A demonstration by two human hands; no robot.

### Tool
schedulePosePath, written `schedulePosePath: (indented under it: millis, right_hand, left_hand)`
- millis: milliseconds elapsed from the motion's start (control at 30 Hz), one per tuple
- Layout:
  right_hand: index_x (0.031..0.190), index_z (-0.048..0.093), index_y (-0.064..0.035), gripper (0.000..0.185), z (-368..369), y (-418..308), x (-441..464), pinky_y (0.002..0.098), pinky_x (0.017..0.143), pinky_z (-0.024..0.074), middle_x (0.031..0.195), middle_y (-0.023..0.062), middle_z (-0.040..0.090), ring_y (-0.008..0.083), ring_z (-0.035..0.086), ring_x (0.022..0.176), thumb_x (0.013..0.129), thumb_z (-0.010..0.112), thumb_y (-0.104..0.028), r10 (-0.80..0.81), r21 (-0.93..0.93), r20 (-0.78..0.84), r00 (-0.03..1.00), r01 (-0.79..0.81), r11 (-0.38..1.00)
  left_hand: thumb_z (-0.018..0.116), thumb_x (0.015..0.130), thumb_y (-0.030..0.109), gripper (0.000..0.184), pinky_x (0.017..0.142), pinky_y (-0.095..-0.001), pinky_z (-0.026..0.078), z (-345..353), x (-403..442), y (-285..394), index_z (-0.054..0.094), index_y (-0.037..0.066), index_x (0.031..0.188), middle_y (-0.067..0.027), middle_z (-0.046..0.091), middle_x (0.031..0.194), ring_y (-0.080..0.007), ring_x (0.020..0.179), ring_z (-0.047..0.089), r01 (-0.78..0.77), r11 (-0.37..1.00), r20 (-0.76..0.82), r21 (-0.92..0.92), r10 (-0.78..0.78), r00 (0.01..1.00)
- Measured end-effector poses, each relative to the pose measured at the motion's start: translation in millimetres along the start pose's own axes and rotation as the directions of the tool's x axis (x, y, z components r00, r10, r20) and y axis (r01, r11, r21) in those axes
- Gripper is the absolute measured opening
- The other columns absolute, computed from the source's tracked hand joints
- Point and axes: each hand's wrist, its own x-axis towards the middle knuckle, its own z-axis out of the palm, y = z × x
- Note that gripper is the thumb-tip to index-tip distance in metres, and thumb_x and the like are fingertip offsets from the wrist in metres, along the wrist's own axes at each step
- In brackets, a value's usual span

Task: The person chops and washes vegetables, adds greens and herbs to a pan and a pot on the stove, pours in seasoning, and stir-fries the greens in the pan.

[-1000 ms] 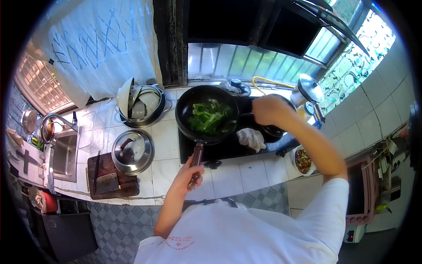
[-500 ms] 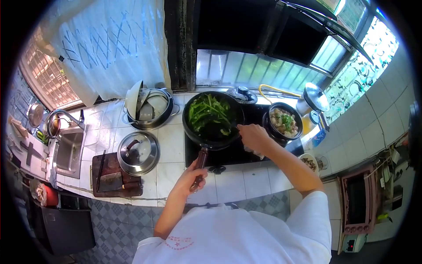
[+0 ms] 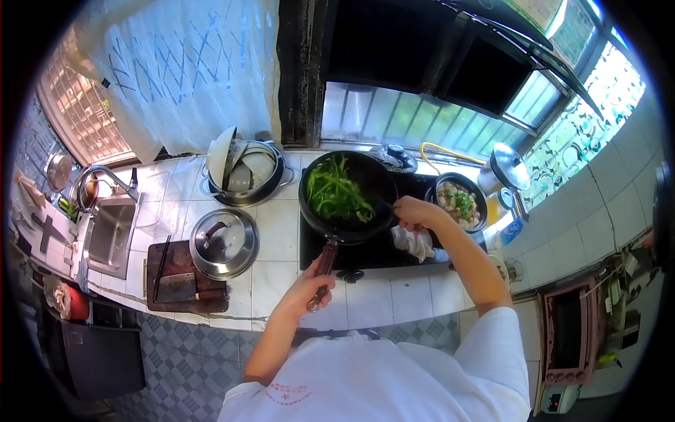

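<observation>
A black wok [image 3: 376, 179] stands on the dark cooktop, with green leafy vegetables [image 3: 334, 193] heaped in its left half. My left hand [image 3: 308, 288] is wrapped round the brown wok handle [image 3: 326, 261], which points down toward me. At the wok's right edge my right hand [image 3: 415, 213] is closed round the handle of a dark utensil that reaches into the wok; its far end is hard to make out. Just below that hand a crumpled white cloth [image 3: 413, 243] lies on the cooktop. To the right is a black pot [image 3: 484, 204] of food topped with chopped greens.
Left of the wok are a pot of stacked bowls [image 3: 246, 172], a steel lid [image 3: 224, 246] and a board [image 3: 204, 300] with a cleaver and chopsticks. A sink [image 3: 109, 232] is farther left. A lidded steel pot [image 3: 503, 169] and a jar stand at the right.
My right hand has come down and left from over the black pot to the wok's right edge. The vegetables have shifted left in the wok. The whole view has shifted a little.
</observation>
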Motion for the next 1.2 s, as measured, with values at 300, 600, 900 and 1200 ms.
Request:
schedulePosePath:
  millis: [300,600,900,1200]
  right_hand:
    - [0.114,0.051,-0.0082,0.025,18,23,-6,0.014,0.034,0.0186,0.06,-0.0039,0.035,0.0018,0.026,0.043,0.091,0.043,-0.016,-0.116,0.728,0.499,0.859,-0.343,0.594]
    - [0.108,0.051,0.0,0.024,-10,15,-100,0.0231,0.03,0.0311,0.052,0.0029,0.043,0.0075,0.038,0.035,0.088,0.044,-0.011,-0.177,0.429,0.103,0.979,0.116,0.896]
    - [0.115,0.053,-0.0081,0.032,-17,3,-78,0.0439,0.074,0.0447,0.088,0.0218,0.061,0.0392,0.057,0.083,0.083,0.049,-0.013,-0.459,-0.528,-0.309,0.833,0.251,0.811]
    - [0.089,0.063,-0.001,0.024,-72,-77,39,0.0315,0.065,0.0453,0.088,0.0103,0.066,0.0225,0.058,0.071,0.084,0.054,-0.023,-0.358,-0.349,-0.031,0.933,0.325,0.879]
  left_hand:
    - [0.052,0.076,0.004,0.074,0.032,-0.0218,0.032,-18,-10,28,0.018,0.016,0.14,-0.004,0.046,0.065,-0.0124,0.038,0.045,0.041,0.994,0.03,0.099,-0.044,0.999]
    - [0.052,0.08,0.004,0.066,0.033,-0.0207,0.03,-24,-9,34,0.022,0.016,0.138,-0.0059,0.047,0.068,-0.011,0.041,0.042,0.065,0.993,0.049,0.099,-0.07,0.996]
    - [0.05,0.08,0.003,0.064,0.032,-0.0208,0.029,-31,-8,34,0.023,0.016,0.137,-0.0061,0.047,0.069,-0.0113,0.04,0.042,0.07,0.995,0.047,0.068,-0.074,0.996]
    - [0.052,0.077,0.002,0.069,0.032,-0.0221,0.031,-36,-5,44,0.021,0.011,0.138,-0.0058,0.047,0.065,-0.0118,0.039,0.043,0.106,0.993,0.042,0.059,-0.108,0.993]
